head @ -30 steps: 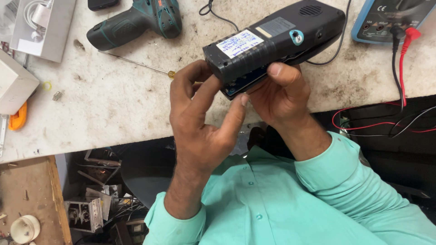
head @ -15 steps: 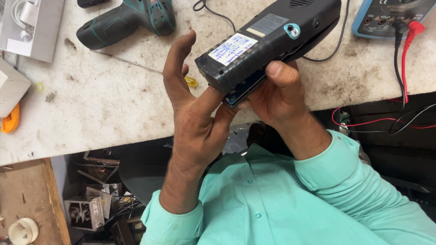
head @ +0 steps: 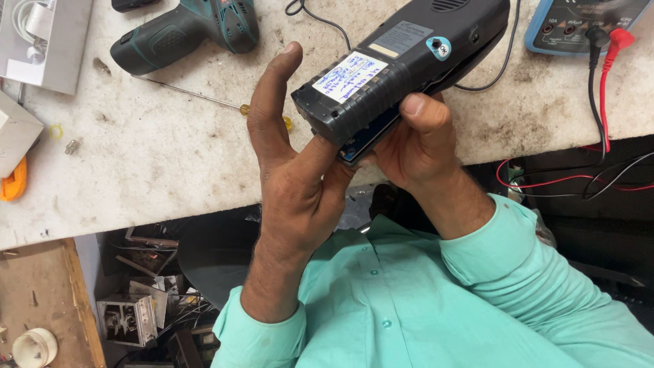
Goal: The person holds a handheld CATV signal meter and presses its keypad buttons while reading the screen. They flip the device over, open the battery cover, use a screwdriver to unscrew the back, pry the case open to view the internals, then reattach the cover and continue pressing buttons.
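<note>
The black handheld device [head: 409, 65] sits above the surface, toward 12 o'clock in the view, tilted so its back faces the camera. The right hand [head: 415, 140] is clamped on its lower edge, thumb pressed on the ribbed side. The left hand [head: 293, 170] is spread, fingers apart, with only its lower fingers touching the device's near corner; it grips nothing.

The casing looks like rigid moulded plastic, matt, with ribbed flanks that should give good purchase. It seems moderately heavy for its size, since 1 hand carries it with a firm wrap. A seam gapes along the lower side and a strip of blue board shows inside, so the 2 shell halves appear partly separated. That edge is probably the fragile part; the ribbed flanks are the safer place to hold. A white paper sticker and a grey label lie flat on the back, smooth and likely slick under a thumb.

At 10 o'clock lies a teal and black cordless drill [head: 187, 31], rubbery in the grip. A thin screwdriver [head: 204, 99] with a yellow handle rests at 9 o'clock of the device. At 2 o'clock a blue multimeter [head: 572, 24] carries red and black leads [head: 603, 88], soft and trailing off the pale, stained, gritty surface [head: 150, 163].
</note>
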